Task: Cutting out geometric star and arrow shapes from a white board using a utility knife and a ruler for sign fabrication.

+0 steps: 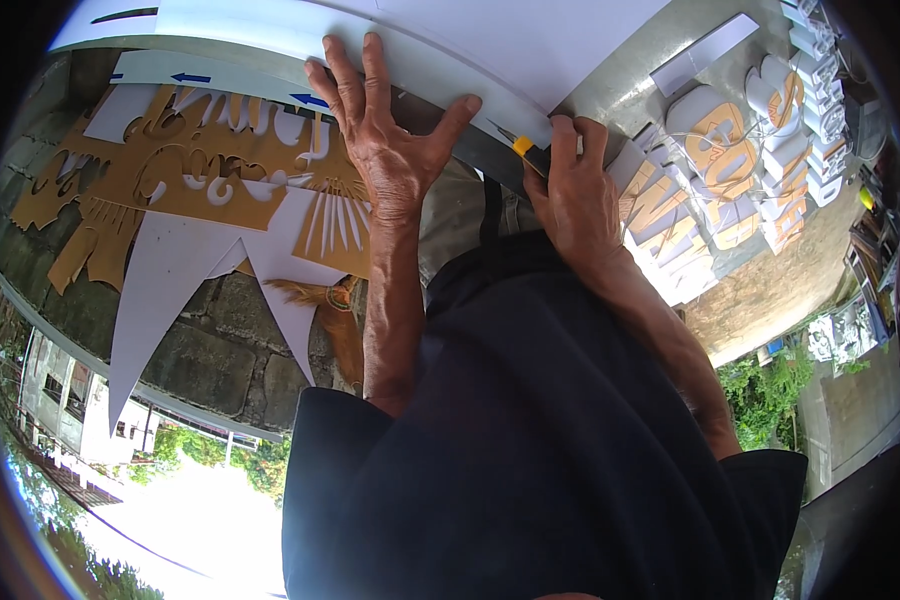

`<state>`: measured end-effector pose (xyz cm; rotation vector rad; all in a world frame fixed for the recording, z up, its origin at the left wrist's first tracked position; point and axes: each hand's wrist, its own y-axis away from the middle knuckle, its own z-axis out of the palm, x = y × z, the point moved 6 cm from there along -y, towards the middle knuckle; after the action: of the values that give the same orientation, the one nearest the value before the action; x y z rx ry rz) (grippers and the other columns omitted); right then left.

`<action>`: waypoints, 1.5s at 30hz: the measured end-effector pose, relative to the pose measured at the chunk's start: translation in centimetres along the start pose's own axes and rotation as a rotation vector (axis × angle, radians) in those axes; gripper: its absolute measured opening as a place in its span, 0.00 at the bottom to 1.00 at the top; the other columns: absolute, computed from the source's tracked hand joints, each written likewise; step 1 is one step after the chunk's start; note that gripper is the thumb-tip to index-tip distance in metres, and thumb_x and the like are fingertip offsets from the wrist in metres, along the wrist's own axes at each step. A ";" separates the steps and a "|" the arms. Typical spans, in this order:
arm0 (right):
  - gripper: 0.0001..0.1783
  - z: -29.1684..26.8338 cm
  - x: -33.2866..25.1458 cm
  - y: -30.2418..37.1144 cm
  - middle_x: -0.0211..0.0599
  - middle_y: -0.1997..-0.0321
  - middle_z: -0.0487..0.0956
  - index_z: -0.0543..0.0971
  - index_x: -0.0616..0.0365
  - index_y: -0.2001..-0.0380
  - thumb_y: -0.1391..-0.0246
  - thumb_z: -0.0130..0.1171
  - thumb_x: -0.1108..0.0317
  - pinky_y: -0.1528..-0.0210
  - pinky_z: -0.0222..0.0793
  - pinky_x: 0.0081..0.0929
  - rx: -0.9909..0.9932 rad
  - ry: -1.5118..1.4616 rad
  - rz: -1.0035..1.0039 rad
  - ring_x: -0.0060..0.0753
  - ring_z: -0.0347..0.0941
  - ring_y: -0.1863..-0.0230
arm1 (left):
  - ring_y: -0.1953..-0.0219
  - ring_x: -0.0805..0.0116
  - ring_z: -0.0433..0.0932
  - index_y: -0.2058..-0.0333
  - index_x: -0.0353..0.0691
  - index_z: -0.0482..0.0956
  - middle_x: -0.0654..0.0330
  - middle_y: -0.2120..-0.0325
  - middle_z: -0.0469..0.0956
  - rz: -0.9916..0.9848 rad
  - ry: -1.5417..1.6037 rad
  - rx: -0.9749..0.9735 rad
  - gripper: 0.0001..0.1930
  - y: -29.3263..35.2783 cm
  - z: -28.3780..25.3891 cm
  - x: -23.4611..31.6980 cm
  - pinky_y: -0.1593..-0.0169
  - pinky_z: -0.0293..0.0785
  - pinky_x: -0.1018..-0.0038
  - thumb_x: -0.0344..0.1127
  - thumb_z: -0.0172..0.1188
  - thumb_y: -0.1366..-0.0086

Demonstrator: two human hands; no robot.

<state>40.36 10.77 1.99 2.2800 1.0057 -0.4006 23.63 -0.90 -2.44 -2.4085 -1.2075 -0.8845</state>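
My left hand lies with fingers spread over the near edge of a long white sheet; the fingertips press on it and the thumb points right. In my right hand is a utility knife with a yellow and black handle. Its thin blade points up and left, close to the sheet's edge. Whether the blade touches the sheet, I cannot tell. The index and middle fingers of that hand reach forward to the edge of the grey tabletop.
Left of me hang brown-backed cut-out scraps and pointed white offcuts. A straw hand broom is beside them, by a block wall. At right stand several white cut-out letters and a white strip.
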 end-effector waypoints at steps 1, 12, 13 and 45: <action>0.34 0.0 0.0 0.0 0.56 0.44 0.65 0.62 0.67 0.42 0.47 0.70 0.73 0.68 0.83 0.47 0.000 -0.001 0.000 0.60 0.83 0.68 | 0.24 0.24 0.37 0.28 0.46 0.65 0.37 0.25 0.48 0.001 -0.001 -0.001 0.59 0.0 0.0 -0.1 0.29 0.54 0.33 0.60 0.83 0.58; 0.34 0.1 0.5 -0.1 0.54 0.43 0.66 0.64 0.63 0.40 0.47 0.70 0.72 0.67 0.83 0.47 -0.040 -0.024 0.032 0.59 0.83 0.68 | 0.24 0.24 0.36 0.28 0.46 0.65 0.37 0.25 0.47 -0.002 0.036 -0.009 0.59 -0.1 0.3 -0.3 0.28 0.48 0.30 0.58 0.84 0.58; 0.34 0.1 0.6 -0.2 0.54 0.43 0.66 0.64 0.63 0.40 0.47 0.70 0.72 0.67 0.83 0.47 -0.039 -0.024 0.033 0.59 0.83 0.68 | 0.24 0.24 0.36 0.28 0.46 0.65 0.37 0.25 0.47 0.000 0.037 -0.009 0.59 -0.1 0.4 -0.2 0.28 0.48 0.30 0.58 0.84 0.58; 0.28 -0.3 0.5 -0.7 0.49 0.47 0.68 0.67 0.55 0.45 0.44 0.69 0.69 0.68 0.81 0.53 -0.075 -0.072 0.101 0.61 0.81 0.68 | 0.24 0.24 0.37 0.29 0.43 0.65 0.39 0.24 0.48 0.003 0.017 -0.011 0.59 -0.2 0.0 -0.1 0.28 0.48 0.32 0.58 0.83 0.57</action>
<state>40.21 11.61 1.72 2.2227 0.8511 -0.3934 23.44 -0.86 -2.57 -2.4060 -1.1959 -0.9112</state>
